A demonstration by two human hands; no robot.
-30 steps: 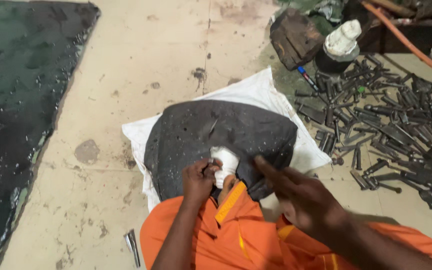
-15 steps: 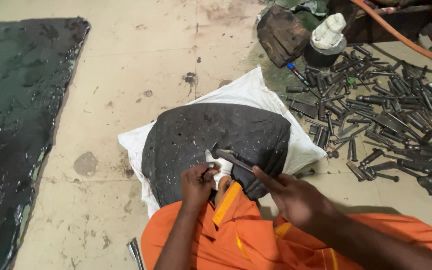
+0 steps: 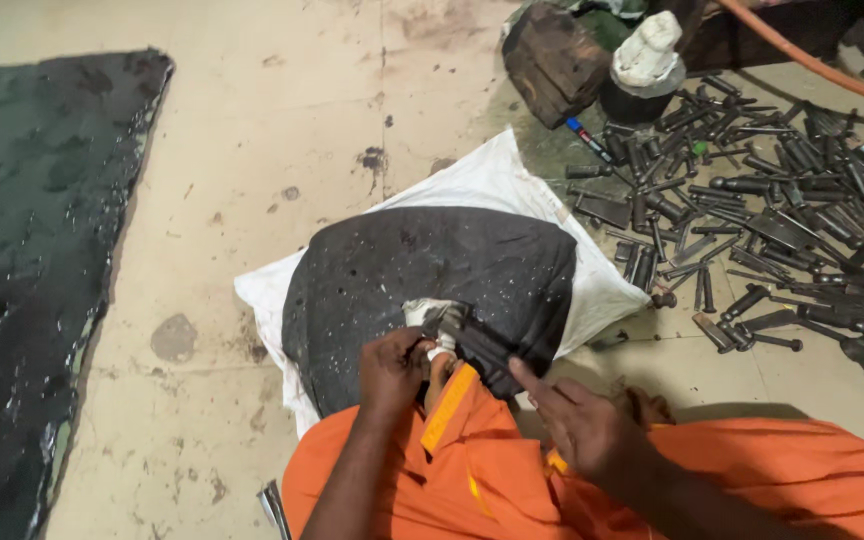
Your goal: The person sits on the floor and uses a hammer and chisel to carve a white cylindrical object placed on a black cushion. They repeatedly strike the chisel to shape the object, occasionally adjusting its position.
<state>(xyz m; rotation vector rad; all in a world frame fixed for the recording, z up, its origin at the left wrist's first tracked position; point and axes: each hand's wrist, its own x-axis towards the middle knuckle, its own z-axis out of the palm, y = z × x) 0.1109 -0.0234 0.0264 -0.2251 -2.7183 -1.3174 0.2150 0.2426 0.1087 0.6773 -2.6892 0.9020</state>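
left hand (image 3: 392,368) now pinches the white rag (image 3: 430,315), perhaps wrapped; right hand (image 3: 582,425) has opened, fingers on the dark tool (image 3: 477,348).

A white sack (image 3: 492,190), pillow-shaped and stained, lies flat on the concrete floor (image 3: 272,130) near its middle, one corner pointing toward the far edge. No labels, signs or screens can be made out anywhere.

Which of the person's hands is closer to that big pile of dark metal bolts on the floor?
The right. The right hand lies on the orange lap below and left of the pile of bolts. The left hand sits farther left, at the white cloth on the dark rubber sheet.
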